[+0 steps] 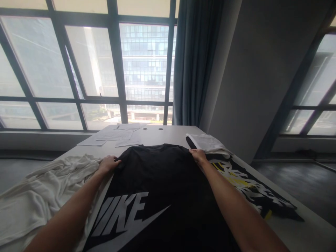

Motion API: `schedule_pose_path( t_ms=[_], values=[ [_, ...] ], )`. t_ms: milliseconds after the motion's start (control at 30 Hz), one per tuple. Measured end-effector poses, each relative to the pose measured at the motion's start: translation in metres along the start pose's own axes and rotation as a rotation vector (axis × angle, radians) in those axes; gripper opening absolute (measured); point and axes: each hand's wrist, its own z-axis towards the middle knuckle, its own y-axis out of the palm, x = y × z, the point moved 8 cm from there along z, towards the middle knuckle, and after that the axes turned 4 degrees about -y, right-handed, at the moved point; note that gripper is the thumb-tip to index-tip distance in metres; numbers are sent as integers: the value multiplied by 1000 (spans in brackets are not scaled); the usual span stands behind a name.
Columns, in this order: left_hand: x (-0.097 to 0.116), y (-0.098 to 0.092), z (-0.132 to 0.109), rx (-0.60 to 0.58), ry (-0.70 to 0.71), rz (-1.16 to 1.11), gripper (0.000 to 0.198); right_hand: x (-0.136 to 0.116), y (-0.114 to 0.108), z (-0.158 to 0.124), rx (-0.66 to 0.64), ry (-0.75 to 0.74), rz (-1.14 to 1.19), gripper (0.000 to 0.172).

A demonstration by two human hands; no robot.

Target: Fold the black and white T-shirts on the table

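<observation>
A black T-shirt (162, 178) with a large grey NIKE print and swoosh lies spread on the table in front of me, its neckline at the far end. My left hand (109, 163) pinches the shirt's edge near the left shoulder. On the opposite side, my right hand (198, 156) grips the right shoulder area between thumb and fingers. The shirt's lower end runs out of the bottom of the view. Its right edge is partly hidden by my right forearm.
Crumpled white cloth (52, 189) covers the table's left side. Paper sheets (112, 135) lie at the far left of the white table (178, 131). To the right are a folded white garment (208, 142) and a black garment with yellow and white print (252, 185). Windows and a curtain (194, 63) stand behind.
</observation>
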Motion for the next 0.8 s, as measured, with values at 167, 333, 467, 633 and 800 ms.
schedule_pose_path(
  t_ms=[167, 333, 467, 633, 800],
  values=[
    [-17, -14, -1, 133, -99, -286, 38, -4, -28, 4, 135, 37, 45, 50],
    [-26, -14, 0, 177, -187, -629, 42, -31, -51, 6, 202, -79, -76, 54],
    [-26, -6, 1, 141, -204, -729, 43, -71, -46, 8, 179, -196, -124, 52],
    [-23, -5, 0, 127, -186, -724, 42, -143, -14, 4, 71, -339, -181, 56],
    [-22, -4, 1, 127, -150, -735, 39, -208, 37, -10, -141, -357, -186, 58]
  ],
)
